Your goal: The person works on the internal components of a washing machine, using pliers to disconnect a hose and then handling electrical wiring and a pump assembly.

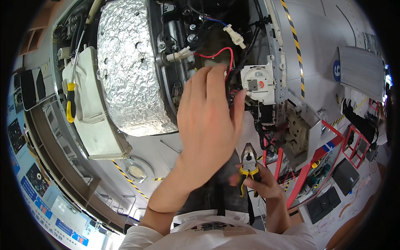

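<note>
My left hand (206, 112) reaches into the opened machine, back of the hand up, its fingers bent round dark wires (230, 88) beside a red wire (225, 49). Its fingertips are partly hidden. Lower down, my right hand (266, 183) grips combination pliers (249, 166) with yellow and black handles, jaws pointing away from me. A white plug connector (235, 36) hangs on thin wires above the left hand. To the right of that hand sits a round white part (257, 84). On its left is a foil-wrapped drum-like body (131, 71).
A screwdriver (71, 100) with a yellow and black handle leans on a pale plastic housing (93, 125) at the left. The machine's metal frame (278, 50) runs along the right. Red stands (306, 175) hold tools and panels. Another person (366, 125) is farther right.
</note>
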A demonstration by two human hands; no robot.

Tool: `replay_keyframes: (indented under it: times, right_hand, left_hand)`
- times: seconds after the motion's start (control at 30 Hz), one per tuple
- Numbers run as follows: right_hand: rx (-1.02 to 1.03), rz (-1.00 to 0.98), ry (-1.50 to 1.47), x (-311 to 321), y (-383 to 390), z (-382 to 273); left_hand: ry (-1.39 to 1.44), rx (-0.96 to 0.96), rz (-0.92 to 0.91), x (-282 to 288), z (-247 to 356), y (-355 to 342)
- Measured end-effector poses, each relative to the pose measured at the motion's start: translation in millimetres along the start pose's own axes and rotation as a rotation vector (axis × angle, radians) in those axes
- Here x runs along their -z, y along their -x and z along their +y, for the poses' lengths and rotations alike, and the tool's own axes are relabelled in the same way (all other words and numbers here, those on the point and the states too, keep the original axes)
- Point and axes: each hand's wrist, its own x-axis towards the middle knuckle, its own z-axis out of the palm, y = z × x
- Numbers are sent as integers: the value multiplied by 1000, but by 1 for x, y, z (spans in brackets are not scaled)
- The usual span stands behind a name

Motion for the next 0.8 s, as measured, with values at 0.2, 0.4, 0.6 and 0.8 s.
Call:
replay_keyframes:
  times: [0.2, 0.4, 0.6, 0.8]
  right_hand:
    - [16, -7, -40, 1, 1, 6]
    - [-26, -3, -39, 0, -2, 6]
    - [-18, -11, -42, -1, -4, 6]
    - [-3, -7, -16, 2, -3, 7]
  left_hand:
    - [-75, 25, -201, -6, -3, -27]
    - [35, 130, -218, -11, -6, -25]
    - [209, 240, -119, -8, -2, -22]
    - [156, 75, -109, -5, -7, -24]
